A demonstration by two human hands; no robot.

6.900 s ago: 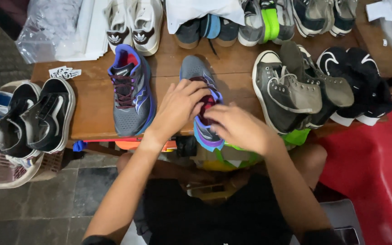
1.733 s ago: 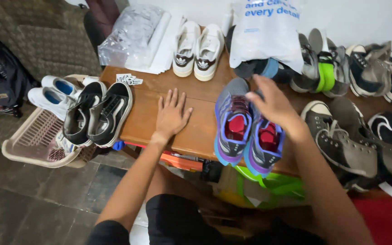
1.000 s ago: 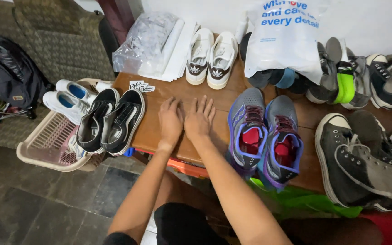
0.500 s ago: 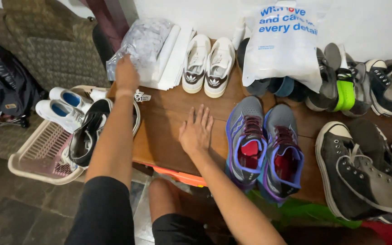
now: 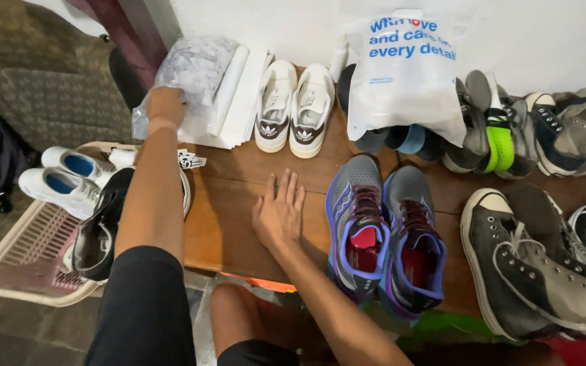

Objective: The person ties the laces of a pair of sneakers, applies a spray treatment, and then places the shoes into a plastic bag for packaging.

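Observation:
My left hand [image 5: 165, 105] reaches to the far left corner of the wooden table [image 5: 228, 203] and rests on a clear plastic bag [image 5: 194, 64] lying over folded white paper [image 5: 242, 102]; whether its fingers grip the bag I cannot tell. My right hand [image 5: 279, 213] lies flat on the table, fingers spread, holding nothing. Just right of it stands a pair of grey and purple running shoes [image 5: 384, 230]. A pair of white sneakers [image 5: 294, 108] stands behind it.
A white printed plastic bag [image 5: 407, 74] leans on the wall over several shoes. Grey high-top shoes [image 5: 530, 268] stand at right. A cream basket [image 5: 25, 261] with black shoes [image 5: 100, 230] and white shoes [image 5: 69, 177] sits at left.
The running shoes were set down side by side. My left hand left the table top and reached out to the clear bag at the far left. My right hand stays flat.

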